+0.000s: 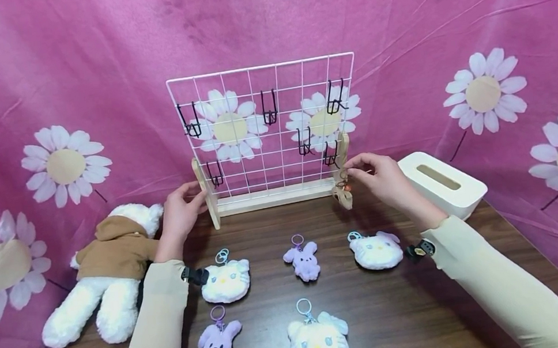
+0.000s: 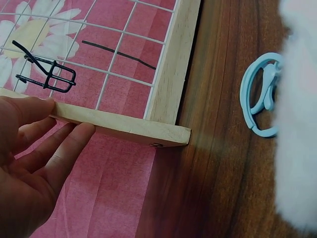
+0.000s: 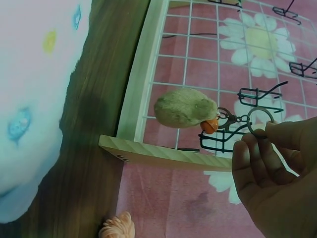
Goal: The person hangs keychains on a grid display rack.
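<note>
A white wire grid stands upright in a wooden frame, with several black hooks on it. My left hand grips the frame's left wooden post between thumb and fingers. The right hand pinches the metal ring of a small beige plush keychain with an orange bell. That keychain hangs in front of the right post, close to the lower right hook. In the head view the right hand is just right of that post.
White cat-face keychains and purple rabbit keychains lie on the brown table before the rack. At the left is a white plush bear in a brown hoodie, at the right a white tissue box. Pink floral cloth hangs behind.
</note>
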`<state>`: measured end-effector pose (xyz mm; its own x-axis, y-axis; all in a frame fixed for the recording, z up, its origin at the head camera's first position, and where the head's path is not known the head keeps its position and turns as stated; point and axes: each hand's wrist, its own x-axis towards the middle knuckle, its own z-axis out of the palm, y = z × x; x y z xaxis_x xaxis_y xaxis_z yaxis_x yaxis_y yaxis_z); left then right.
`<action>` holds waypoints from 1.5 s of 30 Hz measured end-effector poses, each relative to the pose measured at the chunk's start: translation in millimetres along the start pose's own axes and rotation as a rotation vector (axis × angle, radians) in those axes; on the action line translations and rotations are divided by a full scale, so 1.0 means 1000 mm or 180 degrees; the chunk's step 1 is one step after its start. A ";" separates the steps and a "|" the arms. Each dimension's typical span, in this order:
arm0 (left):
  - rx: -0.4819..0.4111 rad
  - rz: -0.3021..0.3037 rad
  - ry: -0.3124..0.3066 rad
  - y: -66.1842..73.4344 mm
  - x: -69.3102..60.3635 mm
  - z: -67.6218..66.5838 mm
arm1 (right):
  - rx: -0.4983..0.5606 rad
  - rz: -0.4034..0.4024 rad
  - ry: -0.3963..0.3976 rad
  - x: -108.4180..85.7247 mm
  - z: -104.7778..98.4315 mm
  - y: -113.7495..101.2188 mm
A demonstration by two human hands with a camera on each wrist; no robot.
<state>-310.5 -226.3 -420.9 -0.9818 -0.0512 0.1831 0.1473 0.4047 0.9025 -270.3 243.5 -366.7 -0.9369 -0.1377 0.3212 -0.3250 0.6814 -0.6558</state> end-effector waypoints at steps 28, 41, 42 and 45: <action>-0.0076 -0.0039 0.0009 0.002 0.000 0.000 | -0.0179 0.0323 0.0103 0.039 0.027 0.016; -0.0015 0.0044 0.0023 0.000 0.000 0.001 | -0.0448 0.0277 0.0417 0.045 0.035 0.013; -0.0015 0.0042 0.0025 0.000 0.000 0.001 | -0.0458 0.0276 0.0431 0.046 0.036 0.013; -0.0017 0.0039 0.0031 0.000 0.001 0.001 | -0.0485 0.0298 0.0461 0.046 0.036 0.013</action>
<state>-311.2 -225.5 -421.2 -0.9786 -0.0551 0.1981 0.1601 0.4003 0.9023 -322.3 220.0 -385.2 -0.9303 0.0283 0.3658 -0.2041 0.7885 -0.5802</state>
